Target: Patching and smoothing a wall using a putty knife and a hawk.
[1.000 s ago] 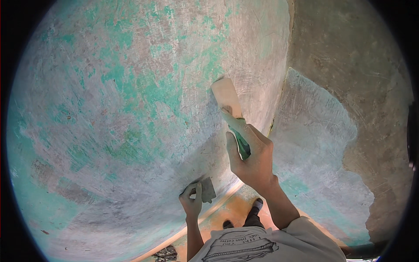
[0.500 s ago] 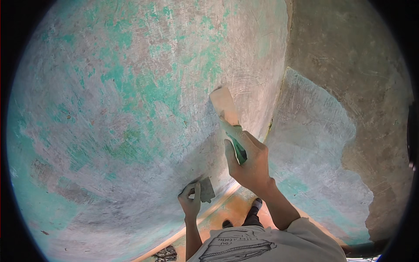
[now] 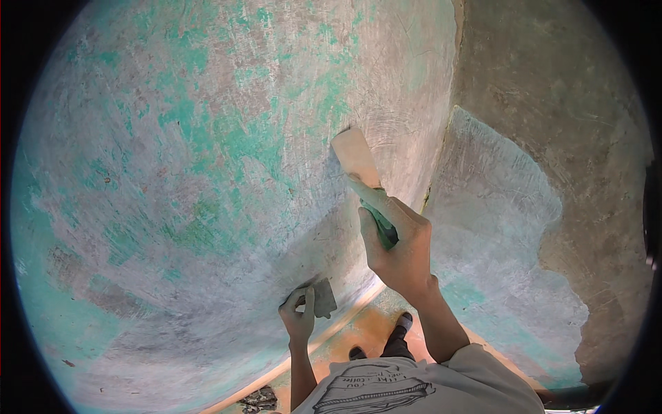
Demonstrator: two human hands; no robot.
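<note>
My right hand is closed around the green handle of a putty knife, its index finger stretched along toward the blade. The wide pale blade points up and to the left, its end at the surface of the patchy wall. Lower down and to the left, my left hand pinches a small dark grey flat plate between thumb and fingers, close to the same wall. I cannot tell whether that plate touches it.
The wall carries patches of green paint among whitish, scraped areas. It meets a second wall, part whitish and part bare brown, at a corner on the right. Below, my feet stand on an orange-stained floor, with dark debris at the wall's foot.
The putty knife blade has shifted slightly up the wall, while my right hand has moved a little to the right. My left hand has drifted slightly left with the grey plate.
</note>
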